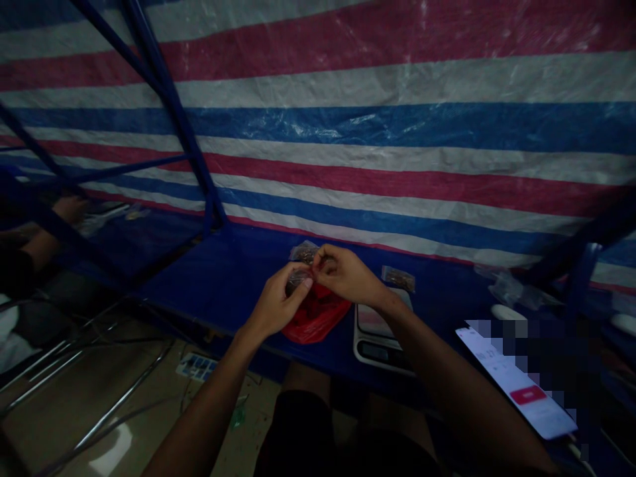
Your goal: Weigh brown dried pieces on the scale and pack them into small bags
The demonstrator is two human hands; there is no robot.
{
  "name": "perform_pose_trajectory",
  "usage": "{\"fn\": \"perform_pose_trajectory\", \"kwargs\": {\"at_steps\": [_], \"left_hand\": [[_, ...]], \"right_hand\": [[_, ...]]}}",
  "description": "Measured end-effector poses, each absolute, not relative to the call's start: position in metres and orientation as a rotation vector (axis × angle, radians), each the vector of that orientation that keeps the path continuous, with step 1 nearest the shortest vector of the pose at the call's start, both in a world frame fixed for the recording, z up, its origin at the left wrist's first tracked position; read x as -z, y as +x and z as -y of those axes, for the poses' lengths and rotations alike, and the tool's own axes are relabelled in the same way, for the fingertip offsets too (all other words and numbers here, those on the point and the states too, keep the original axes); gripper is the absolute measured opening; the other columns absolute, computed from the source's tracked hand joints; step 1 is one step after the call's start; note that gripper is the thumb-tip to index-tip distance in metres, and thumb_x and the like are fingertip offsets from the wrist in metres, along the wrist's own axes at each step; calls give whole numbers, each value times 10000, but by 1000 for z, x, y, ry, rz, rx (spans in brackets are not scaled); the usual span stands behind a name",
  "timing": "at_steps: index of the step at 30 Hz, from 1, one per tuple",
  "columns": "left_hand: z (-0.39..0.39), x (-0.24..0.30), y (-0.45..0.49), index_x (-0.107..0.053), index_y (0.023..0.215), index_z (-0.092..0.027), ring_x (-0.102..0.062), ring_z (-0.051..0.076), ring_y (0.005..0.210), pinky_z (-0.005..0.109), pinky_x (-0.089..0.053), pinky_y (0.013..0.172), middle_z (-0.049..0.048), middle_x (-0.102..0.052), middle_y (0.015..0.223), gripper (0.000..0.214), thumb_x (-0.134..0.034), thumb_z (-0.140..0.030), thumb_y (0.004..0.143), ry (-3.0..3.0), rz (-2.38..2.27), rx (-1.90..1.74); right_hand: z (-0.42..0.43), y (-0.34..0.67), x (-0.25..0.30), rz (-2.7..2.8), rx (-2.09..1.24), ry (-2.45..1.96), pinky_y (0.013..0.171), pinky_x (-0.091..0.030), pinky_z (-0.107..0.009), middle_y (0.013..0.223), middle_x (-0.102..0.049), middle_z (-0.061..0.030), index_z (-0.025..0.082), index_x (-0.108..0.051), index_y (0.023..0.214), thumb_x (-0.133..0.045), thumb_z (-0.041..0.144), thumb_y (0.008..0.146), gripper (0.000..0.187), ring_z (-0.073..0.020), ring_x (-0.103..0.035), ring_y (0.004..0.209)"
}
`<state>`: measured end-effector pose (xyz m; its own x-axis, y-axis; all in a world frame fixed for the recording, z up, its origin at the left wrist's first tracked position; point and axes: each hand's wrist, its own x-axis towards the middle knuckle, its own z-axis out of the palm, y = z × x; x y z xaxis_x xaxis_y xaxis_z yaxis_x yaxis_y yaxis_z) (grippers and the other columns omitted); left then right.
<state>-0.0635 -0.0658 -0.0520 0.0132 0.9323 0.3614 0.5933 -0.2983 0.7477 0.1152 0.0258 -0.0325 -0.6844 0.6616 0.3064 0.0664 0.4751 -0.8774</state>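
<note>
My left hand and my right hand meet above the blue table, both pinched on a small clear plastic bag of dark brownish bits. My fingers are closed on the bag's top edge. Just below the hands lies a red plastic bag. A second small filled bag lies right behind the hands. It is dim, so the contents are hard to make out.
A small white scale sits right of the red bag, with another small bag behind it. A lit phone lies at the right. A striped tarpaulin hangs behind. Another person's hand rests at far left.
</note>
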Motion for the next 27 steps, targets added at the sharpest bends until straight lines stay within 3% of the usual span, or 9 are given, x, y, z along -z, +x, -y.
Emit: {"fn": "perform_pose_trajectory", "kwargs": {"at_steps": [3,6,8,11,13,18,22,27], "left_hand": [[60,47,-71,-628,1191,-194,-694,249,1041,348,-516,904,98,-735,1157,335,-518,-434,984,2037,-1647,-1002],[55,43,-76,-620,1210,-227,-718,284,977,362,-517,821,97,-752,1101,404,-608,-494,908,2211,-1758,-592],[51,42,-75,-616,1201,-231,-732,313,942,369,-519,779,111,-759,1070,485,-676,-538,831,2281,-1817,-313],[42,39,-67,-600,1210,-211,-739,348,946,391,-530,782,145,-764,1063,556,-722,-514,760,2347,-1875,-21],[35,35,-61,-589,1234,-193,-737,361,977,414,-536,813,169,-763,1078,573,-719,-488,760,2386,-1896,93],[15,22,-48,-670,1173,-176,-721,393,1022,477,-542,857,205,-749,1136,525,-711,-525,783,2472,-1838,301],[0,12,-37,-742,1046,-185,-706,397,1030,479,-529,877,188,-763,1106,445,-788,-485,721,2476,-1786,437],[-10,11,-25,-769,871,-166,-696,429,1020,503,-494,934,187,-780,992,374,-894,-319,554,2454,-1796,420]], "right_hand": [[-33,124,39,2349,-796,-628,799,-505,-334,945,-712,-53,197,-643,993,-607,111,827,191,-201,-659,854],[-40,133,50,2663,-362,-629,948,-468,-422,1090,-707,-129,173,-695,1005,-738,164,779,229,-289,-623,1036],[-44,135,58,2775,-133,-687,946,-463,-443,1126,-700,-181,146,-708,1014,-758,193,799,226,-331,-605,1082],[-51,133,64,2809,37,-818,900,-465,-403,1107,-719,-204,128,-714,1000,-597,81,895,165,-320,-628,1074],[-56,133,62,2772,-46,-877,858,-465,-358,1053,-740,-167,146,-710,968,-534,34,902,219,-279,-659,1007],[-65,144,55,2386,-618,-773,754,-480,-278,941,-736,-64,169,-669,971,-560,63,877,179,-182,-661,835],[-67,151,58,2164,-818,-784,735,-502,-292,912,-720,-60,164,-649,956,-572,110,878,122,-177,-658,804],[-67,161,61,2136,-872,-800,774,-524,-330,929,-727,-75,160,-669,968,-636,190,874,104,-197,-671,840]]}}
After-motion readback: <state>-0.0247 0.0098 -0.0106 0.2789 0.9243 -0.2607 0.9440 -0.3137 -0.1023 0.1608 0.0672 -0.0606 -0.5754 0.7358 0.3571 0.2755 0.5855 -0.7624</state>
